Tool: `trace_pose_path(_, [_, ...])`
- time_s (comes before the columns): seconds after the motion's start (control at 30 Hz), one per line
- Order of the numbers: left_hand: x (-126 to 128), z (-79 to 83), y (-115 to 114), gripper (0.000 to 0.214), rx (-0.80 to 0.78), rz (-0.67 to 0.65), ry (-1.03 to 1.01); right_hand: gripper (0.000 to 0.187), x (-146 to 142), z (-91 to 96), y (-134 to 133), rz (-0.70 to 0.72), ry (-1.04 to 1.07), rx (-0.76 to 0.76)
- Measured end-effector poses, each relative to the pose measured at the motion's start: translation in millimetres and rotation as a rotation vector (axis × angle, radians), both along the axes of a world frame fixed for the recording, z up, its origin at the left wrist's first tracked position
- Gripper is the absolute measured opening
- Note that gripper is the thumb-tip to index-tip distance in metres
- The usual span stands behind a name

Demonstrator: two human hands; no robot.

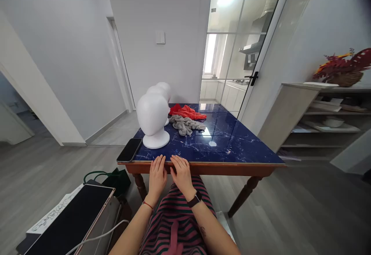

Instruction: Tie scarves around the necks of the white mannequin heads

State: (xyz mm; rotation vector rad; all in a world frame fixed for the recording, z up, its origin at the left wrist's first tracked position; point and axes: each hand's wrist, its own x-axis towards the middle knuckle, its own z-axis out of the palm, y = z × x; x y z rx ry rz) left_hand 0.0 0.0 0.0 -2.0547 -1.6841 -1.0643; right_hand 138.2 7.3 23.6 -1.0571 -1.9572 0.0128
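Both hands rest at the front edge of a dark blue marble-patterned table [232,142]. My left hand [158,175] lies flat with its fingertips on the edge, holding nothing. Beside it, my right hand [182,171] touches the same edge, its fingers extended and its thumb apart. Just beyond my left hand stands a white foam mannequin head [152,117]. More white heads [164,86] are lined up behind it, partly hidden. To their right lie a crumpled grey cloth [187,124] and, behind it, a crumpled red cloth [188,112].
A black phone [130,149] lies at the table's front left corner. Down left, a tablet [72,220] with a white cable [98,236] sits near a dark green bag [118,181]. Shelves [327,112] stand at right; a glass door [232,53] is behind the table.
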Motion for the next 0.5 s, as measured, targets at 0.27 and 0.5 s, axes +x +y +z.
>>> trace_pose_path(0.27, [-0.8,2.8,-3.6,0.057,-0.044,-0.013,-0.021,0.038,0.5,1.4,-1.8,0.010,0.015,-0.027])
trace_pose_path(0.5, [-3.2,5.4,-5.6,0.058,-0.061,-0.036,-0.005,0.037,-0.1,1.8,-2.4,0.015,0.033,-0.023])
